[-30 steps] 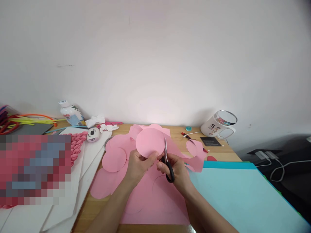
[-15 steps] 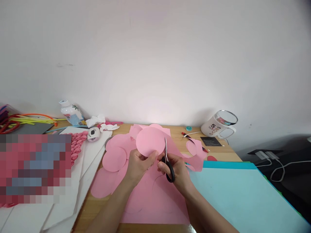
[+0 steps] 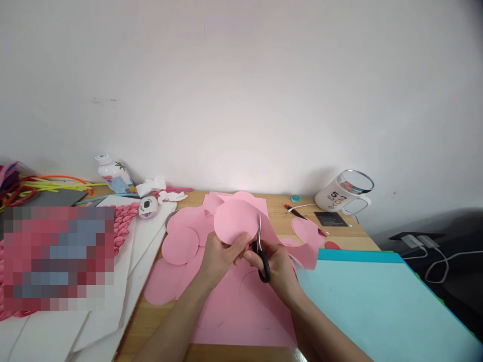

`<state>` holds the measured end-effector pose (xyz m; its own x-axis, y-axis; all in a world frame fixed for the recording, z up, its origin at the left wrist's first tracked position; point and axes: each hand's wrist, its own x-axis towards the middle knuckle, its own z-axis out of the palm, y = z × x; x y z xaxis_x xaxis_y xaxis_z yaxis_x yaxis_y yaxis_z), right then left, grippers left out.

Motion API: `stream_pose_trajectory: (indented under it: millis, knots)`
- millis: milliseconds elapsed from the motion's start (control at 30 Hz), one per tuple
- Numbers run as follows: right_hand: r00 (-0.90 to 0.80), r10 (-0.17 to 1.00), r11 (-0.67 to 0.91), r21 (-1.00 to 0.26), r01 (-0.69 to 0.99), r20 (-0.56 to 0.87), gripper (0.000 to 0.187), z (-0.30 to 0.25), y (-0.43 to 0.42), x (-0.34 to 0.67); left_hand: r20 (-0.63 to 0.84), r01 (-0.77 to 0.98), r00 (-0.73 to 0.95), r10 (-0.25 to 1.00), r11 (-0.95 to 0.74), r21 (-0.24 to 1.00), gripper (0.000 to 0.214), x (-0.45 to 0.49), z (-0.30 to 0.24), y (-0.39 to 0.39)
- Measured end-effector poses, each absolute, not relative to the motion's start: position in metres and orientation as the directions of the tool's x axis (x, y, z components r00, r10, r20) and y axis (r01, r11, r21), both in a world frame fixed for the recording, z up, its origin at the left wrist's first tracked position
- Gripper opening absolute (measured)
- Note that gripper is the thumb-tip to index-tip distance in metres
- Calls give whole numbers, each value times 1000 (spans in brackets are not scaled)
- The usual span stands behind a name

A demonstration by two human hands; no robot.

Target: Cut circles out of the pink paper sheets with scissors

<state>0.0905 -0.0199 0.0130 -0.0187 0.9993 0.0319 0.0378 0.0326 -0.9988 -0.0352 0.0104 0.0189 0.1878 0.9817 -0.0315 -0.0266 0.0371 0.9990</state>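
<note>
Disc [image 3: 236, 218]: held up over pink paper [image 3: 264, 317], beside the scissors [image 3: 266, 269].
Left hand [image 3: 223, 254]: thumb and fingers pinching the disc's near edge.
Right hand [image 3: 277, 264]: gripping the handles.
Blades [image 3: 259, 229]: might nick the rim (thin paper, probably) if that pinch slips.

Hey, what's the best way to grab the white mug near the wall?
Probably by its handle, coming from the front right: the open loop juts from the right side of the mug's body, angled toward the camera, whereas the wall is just behind.
</note>
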Motion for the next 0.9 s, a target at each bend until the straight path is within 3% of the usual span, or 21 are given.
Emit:
stream_pose_trajectory:
  millis: [533, 900]
  knots:
    - [-41, 998, 37, -999, -35, 39, 43, 5, -16, 92, -72, 33, 183, 980, 67, 997, 38, -35, 24, 12]
    - [-51, 998, 44, -997, -62, 47, 38, 5, -16, 93, -58, 16, 182, 982, 56, 998, 37, -36, 22, 12]
